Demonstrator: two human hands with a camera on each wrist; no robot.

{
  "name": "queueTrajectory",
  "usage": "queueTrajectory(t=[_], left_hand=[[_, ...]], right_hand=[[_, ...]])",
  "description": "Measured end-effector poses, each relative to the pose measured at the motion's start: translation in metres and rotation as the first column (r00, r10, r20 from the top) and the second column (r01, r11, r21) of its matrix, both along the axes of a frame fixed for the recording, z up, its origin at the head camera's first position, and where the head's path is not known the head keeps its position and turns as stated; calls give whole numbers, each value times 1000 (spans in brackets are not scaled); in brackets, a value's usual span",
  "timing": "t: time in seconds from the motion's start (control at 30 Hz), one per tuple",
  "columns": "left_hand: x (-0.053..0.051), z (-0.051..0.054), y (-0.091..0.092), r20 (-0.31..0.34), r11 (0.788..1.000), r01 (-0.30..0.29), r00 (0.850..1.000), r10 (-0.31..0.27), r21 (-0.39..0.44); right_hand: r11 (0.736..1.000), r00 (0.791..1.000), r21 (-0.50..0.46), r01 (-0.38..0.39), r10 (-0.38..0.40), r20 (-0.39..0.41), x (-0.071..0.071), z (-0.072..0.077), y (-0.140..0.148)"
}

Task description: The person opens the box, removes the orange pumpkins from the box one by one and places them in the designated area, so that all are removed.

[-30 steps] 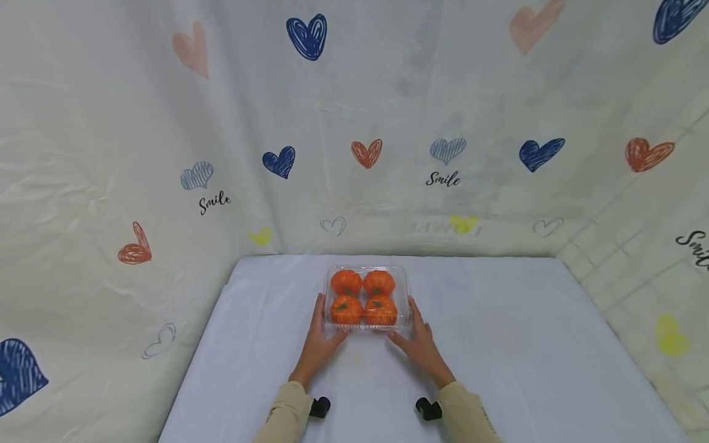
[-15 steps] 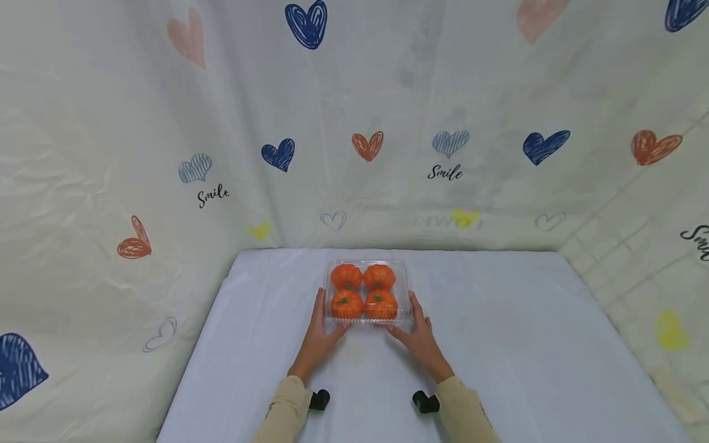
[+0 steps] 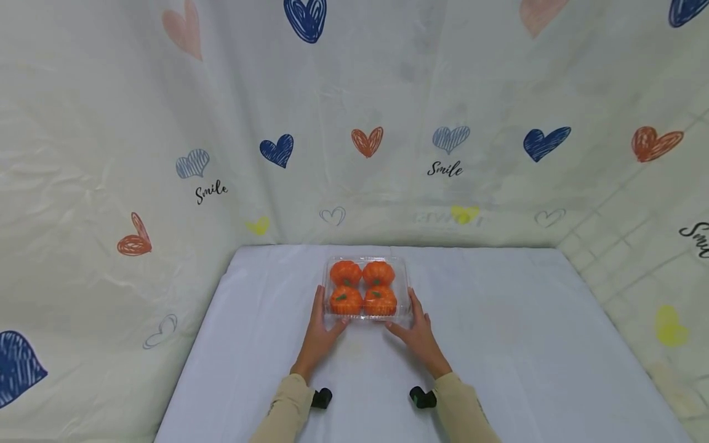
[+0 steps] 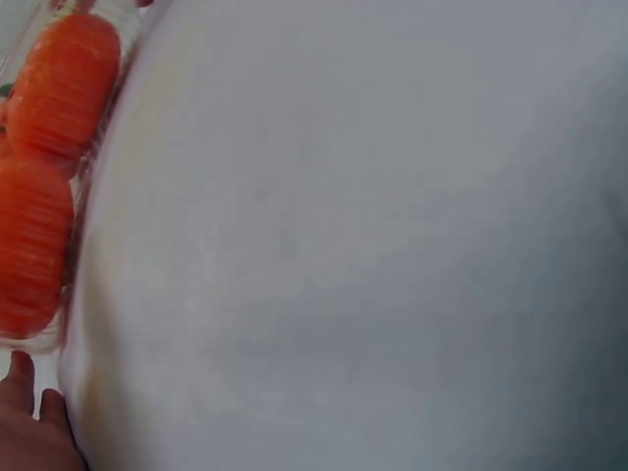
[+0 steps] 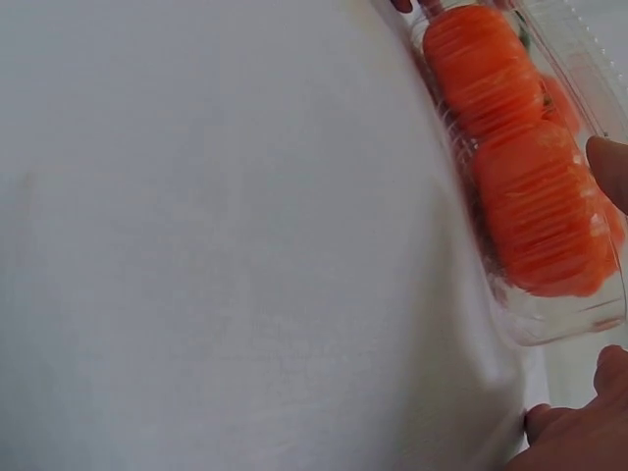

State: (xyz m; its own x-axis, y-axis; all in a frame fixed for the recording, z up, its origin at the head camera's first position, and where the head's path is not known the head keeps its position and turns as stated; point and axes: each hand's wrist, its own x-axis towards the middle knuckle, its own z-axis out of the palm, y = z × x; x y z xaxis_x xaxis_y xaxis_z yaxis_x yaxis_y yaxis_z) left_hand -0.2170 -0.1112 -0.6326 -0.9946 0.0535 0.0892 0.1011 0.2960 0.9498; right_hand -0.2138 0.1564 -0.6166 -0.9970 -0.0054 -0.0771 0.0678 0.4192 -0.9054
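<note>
clear plastic box (image 3: 403,289) holding four orange pumpkins (image 3: 346,301) sits toward the desk's (image 3: 526,344) far edge, between left hand (image 3: 318,339) and right hand (image 3: 423,340); their fingers spread wide about its near corners, contact unclear.

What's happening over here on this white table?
A person in beige sleeves is handling a clear plastic box with bare hands. Inside sit four orange, pumpkin-like pieces in two rows of two. The left grip is at the box's left side and the right grip at its right, thumbs by the near edge; I can't tell how firmly it's held. The box appears to rest near the far edge of the white-covered table.
</note>
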Motion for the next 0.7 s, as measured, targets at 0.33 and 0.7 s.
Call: queueTrajectory(t=[0.33,0.7], left_hand=[[6,-5,12,-171,989,-143,976,136,-27],[10,0,22,-426,939,-341,858,288,-52]], right_hand=[[998,999,-35,51,-51,3,2,1,-6],[992,995,-90,90,-94,-34,2,-1,-11]])
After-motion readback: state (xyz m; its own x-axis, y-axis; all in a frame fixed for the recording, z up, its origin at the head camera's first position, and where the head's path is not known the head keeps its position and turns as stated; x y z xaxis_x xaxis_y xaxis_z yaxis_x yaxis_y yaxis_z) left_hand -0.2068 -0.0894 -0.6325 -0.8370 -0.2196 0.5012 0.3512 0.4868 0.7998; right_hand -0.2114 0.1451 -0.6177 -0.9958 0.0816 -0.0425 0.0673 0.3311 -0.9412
